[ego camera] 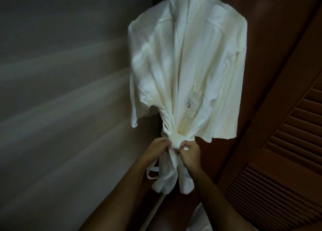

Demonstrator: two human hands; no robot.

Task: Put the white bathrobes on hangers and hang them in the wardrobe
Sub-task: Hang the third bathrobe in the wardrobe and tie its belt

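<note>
White terry cloth: a white terry-cloth bathrobe [184, 70] hangs full length from its collar at the top of the view, in front of dark reddish wood; the hanger itself cannot be made out.
Belt: a white fabric belt [176, 141] gathers the robe tightly at the waist, with a loose loop trailing low on the left and the skirt of the robe bunched below the knot.
Left hand: the left hand [156, 148] pinches the belt on the left side of the knot, fingers curled onto the cloth.
Right hand: the right hand [190, 153] grips the belt on the right side of the knot, fingers curled round it, the two hands almost touching.
Step in hand: by the look of it, tying or snugging the belt on a robe that already hangs; this robe's hanging seems all but done.
Next move: likely a firm pull outward on both ends to seat the knot, then letting go and turning to another robe; a pale cloth shape at the bottom right edge may be one, but it is too dim to tell.
Edges: a brown louvred wooden door [285, 143] stands just to the right of the robe, and a plain grey wall [61, 82] runs close on the left.
Open room: the gap between wall and door is narrow, so the elbows have little sideways room; below the robe's hem there is free space.
</note>
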